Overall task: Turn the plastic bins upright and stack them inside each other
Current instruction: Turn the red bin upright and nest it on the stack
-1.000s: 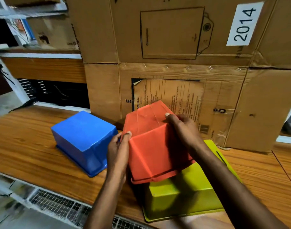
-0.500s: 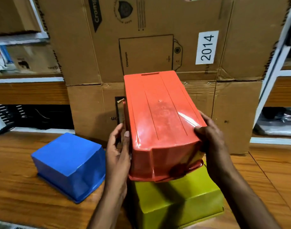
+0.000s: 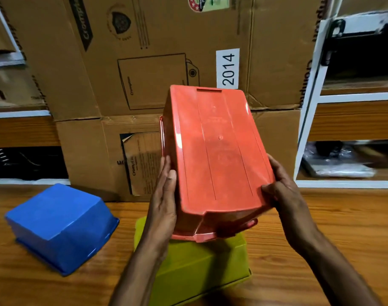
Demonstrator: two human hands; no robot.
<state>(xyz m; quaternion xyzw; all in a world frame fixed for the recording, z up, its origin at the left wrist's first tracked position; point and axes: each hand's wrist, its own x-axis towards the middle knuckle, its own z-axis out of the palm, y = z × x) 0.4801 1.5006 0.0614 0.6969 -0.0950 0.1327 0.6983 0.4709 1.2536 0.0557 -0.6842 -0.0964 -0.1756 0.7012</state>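
Nearest: yellow-green rectangular plastic bin (image 3: 202, 268) inverted on wooden table (image 3: 321, 228). Above it, red rectangular plastic bin (image 3: 213, 155) held in air, base toward camera, left hand (image 3: 164, 204) and right hand (image 3: 283, 195) clamped on its sides. Blue plastic bin (image 3: 58, 226) inverted, left. Behind: cardboard boxes (image 3: 166, 51). Risk: smooth walls slipping during the turn, striking the bin beneath.

I'm seeing stacked cardboard boxes (image 3: 166, 62) with a "2014" label (image 3: 228, 68), on a wooden table (image 3: 321, 228), shelving (image 3: 354, 96) alongside.
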